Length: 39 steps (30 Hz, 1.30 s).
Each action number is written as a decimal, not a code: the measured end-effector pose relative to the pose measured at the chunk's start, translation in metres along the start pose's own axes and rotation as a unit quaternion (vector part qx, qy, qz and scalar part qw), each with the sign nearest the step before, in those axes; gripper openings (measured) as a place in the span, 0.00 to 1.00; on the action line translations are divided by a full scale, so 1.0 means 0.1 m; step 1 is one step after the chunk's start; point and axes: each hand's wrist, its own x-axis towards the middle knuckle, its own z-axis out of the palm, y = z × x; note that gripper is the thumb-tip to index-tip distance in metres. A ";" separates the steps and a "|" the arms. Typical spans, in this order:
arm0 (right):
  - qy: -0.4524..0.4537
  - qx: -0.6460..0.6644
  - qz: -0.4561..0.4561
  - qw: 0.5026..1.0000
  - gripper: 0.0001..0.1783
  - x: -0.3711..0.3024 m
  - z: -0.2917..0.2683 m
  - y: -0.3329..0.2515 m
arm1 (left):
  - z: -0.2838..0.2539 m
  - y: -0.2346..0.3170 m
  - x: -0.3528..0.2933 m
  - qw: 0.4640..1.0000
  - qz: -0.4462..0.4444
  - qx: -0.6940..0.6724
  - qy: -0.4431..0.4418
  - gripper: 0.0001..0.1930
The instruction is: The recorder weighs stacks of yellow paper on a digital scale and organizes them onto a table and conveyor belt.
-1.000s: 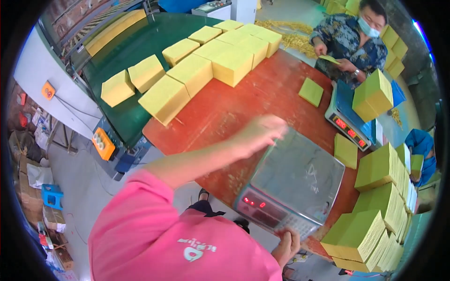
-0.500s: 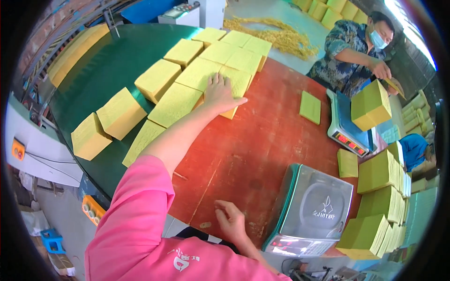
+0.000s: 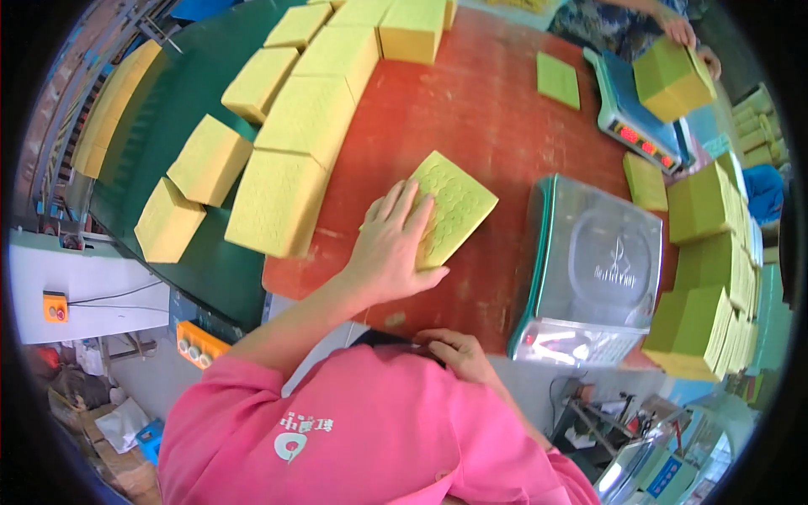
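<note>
My left hand point(image 3: 389, 244) lies on the left side of a stack of yellow paper point(image 3: 454, 200) with an embossed pattern on top. Its fingers rest over the stack's left edge and the thumb lies along the near side, gripping it. This stack sits apart from the others on the red tabletop point(image 3: 446, 105). At the table's near edge, close to my body, my right hand point(image 3: 461, 352) rests with loosely bent fingers apart; I see nothing in it.
Rows of yellow paper stacks point(image 3: 303, 114) stand at the left, partly over a green surface point(image 3: 215, 71). A covered scale point(image 3: 602, 261) sits at the right. Beyond it, a co-worker's hand point(image 3: 678, 30) touches a stack on another scale point(image 3: 627, 101). More stacks point(image 3: 694, 324) line the right edge.
My left hand has come nearer from the far rows and is now on a separate stack in the table's middle. My right hand has drawn back to the near edge. The view has shifted.
</note>
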 end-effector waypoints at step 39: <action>0.387 -0.687 -0.173 0.590 0.34 -1.80 -1.05 -1.64 | -0.01 1.00 0.88 0.834 -0.008 -0.393 -0.387 0.23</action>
